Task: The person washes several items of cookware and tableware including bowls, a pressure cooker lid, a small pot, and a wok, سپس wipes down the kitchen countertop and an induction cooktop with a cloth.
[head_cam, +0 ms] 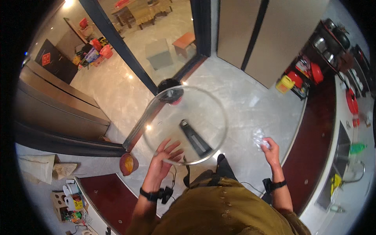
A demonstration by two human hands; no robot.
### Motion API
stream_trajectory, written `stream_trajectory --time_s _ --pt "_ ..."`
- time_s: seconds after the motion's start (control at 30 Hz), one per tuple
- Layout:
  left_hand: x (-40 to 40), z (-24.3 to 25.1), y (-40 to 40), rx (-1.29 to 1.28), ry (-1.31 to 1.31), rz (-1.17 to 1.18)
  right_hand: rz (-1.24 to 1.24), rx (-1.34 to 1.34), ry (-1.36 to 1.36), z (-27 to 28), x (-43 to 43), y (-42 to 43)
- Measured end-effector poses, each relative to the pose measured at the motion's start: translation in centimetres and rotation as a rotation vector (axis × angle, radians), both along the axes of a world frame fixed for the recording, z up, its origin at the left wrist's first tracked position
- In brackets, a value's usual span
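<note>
A round clear glass pot lid (pixel 205 108) with a metal rim and a long dark handle is in front of me, above the floor. Behind its lower left rim is my left hand (pixel 166 157), seen partly through the glass, palm up with fingers spread; it seems to support the lid from below. Out to the right, my right hand (pixel 270 151) grips a small crumpled piece of clear plastic (pixel 259 138) between thumb and fingers. Each wrist wears a black strap with a small device.
A reddish bucket (pixel 128 164) stands on the floor at left. On the right a counter (pixel 314 202) holds a sink and faucet (pixel 362 170). A black bin (pixel 170 89) is by the glass door frame. A rack of pots (pixel 323 47) stands at upper right.
</note>
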State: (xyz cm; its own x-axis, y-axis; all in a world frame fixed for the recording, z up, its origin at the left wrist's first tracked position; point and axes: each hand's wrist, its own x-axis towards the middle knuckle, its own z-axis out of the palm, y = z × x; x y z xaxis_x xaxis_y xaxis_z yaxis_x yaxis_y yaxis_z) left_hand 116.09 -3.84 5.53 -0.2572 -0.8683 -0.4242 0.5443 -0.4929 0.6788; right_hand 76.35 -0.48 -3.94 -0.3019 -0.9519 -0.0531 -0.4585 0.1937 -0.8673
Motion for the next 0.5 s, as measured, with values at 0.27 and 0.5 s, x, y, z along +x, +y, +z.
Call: stream_trajectory --time_s 0.27,0.5 --pt "6.5 0.4 5.9 0.033 -0.149 0.665 0.611 -0.204 0.164 -2.3 11.3 -21.5" --pt "9.2 -1.2 7.7 0.122 -0.162 0.939 0.714 -0.370 0.226 -6.1 22.9 -34.1"
